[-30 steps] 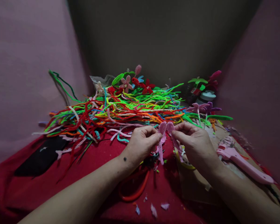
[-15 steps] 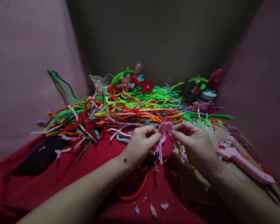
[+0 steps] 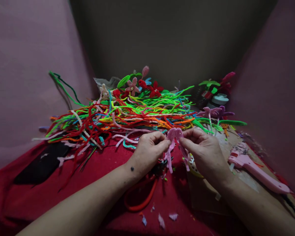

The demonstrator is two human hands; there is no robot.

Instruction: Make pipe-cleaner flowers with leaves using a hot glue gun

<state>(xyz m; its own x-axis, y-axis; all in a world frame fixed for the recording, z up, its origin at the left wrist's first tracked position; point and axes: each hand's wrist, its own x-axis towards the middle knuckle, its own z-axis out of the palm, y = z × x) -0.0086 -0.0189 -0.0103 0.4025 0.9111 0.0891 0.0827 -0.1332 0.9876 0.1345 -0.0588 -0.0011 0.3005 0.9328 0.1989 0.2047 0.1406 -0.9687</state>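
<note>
Between my two hands are pink pipe-cleaner petals, held side by side with their tops close together and their tails hanging down. My left hand (image 3: 151, 149) pinches the left pink petal (image 3: 171, 134) between thumb and fingers. With a like pinch, my right hand (image 3: 204, 147) grips the right pink petal (image 3: 179, 133). Below them on the red cloth (image 3: 98, 196) lies a tool with red loop handles (image 3: 144, 203), its dark head partly hidden by my left hand. Behind my right hand shows part of a yellow roll (image 3: 195, 168).
A large heap of coloured pipe cleaners (image 3: 142, 111) spreads across the back, with finished flowers (image 3: 154, 88) on it. At right, a pink glue gun (image 3: 258, 172) lies on cardboard (image 3: 206, 196); a lidded bottle (image 3: 218, 100) stands behind. A black flat object (image 3: 41, 164) lies left.
My right hand has moved slightly left, bringing the right petal against the left one. My left hand stays nearly still.
</note>
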